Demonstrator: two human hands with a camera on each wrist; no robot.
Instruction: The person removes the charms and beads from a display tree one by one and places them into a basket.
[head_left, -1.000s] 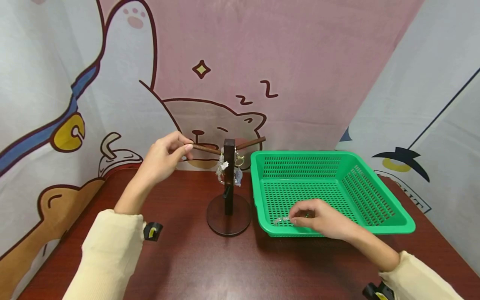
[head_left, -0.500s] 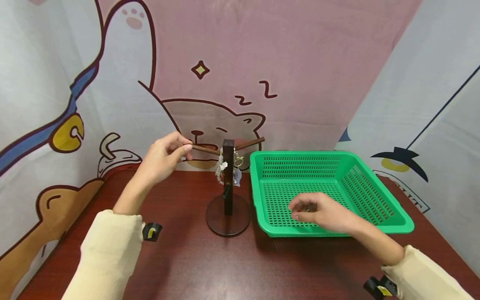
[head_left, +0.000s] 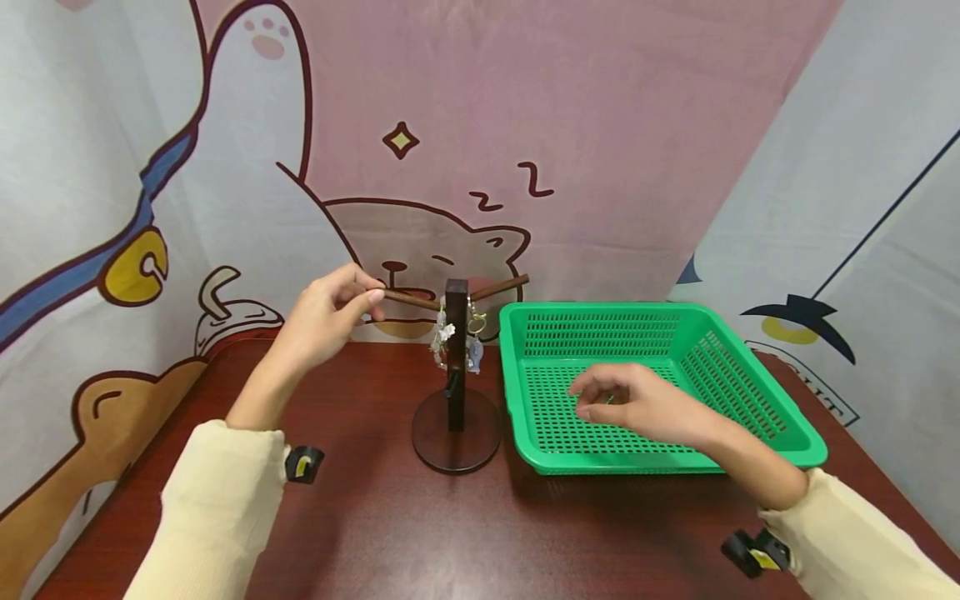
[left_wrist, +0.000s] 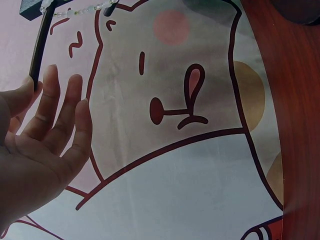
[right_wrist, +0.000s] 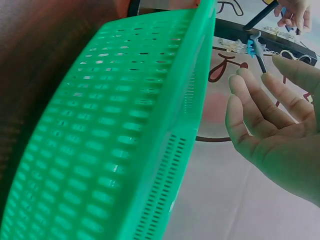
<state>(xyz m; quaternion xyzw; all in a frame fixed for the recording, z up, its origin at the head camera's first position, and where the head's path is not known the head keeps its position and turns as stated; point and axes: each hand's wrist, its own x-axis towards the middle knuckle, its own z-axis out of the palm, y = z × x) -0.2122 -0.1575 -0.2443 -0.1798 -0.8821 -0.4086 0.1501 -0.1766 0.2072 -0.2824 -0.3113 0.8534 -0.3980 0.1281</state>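
Observation:
A dark wooden jewelry stand [head_left: 456,375] with a round base stands mid-table in the head view. My left hand [head_left: 330,312] pinches the tip of its left arm [head_left: 408,297] between thumb and fingers. A clear beaded bracelet with a white flower [head_left: 445,333] hangs left of the post. On the right hang a gold ring-like piece [head_left: 478,322] and a pale blue charm [head_left: 474,354]. My right hand [head_left: 637,404] is over the front of the green basket [head_left: 667,460], fingers loosely bent and apart. In the right wrist view nothing shows between the right fingers [right_wrist: 260,112].
The perforated basket sits right of the stand on a dark red-brown table [head_left: 397,533]. A short lower peg [head_left: 452,383] juts from the post toward me. Behind the table hangs a cartoon-printed cloth [head_left: 600,150].
My right hand has risen a little over the basket. The clear beaded strand seen by its fingertips a second ago no longer shows. My left hand keeps its pinch on the stand's arm.

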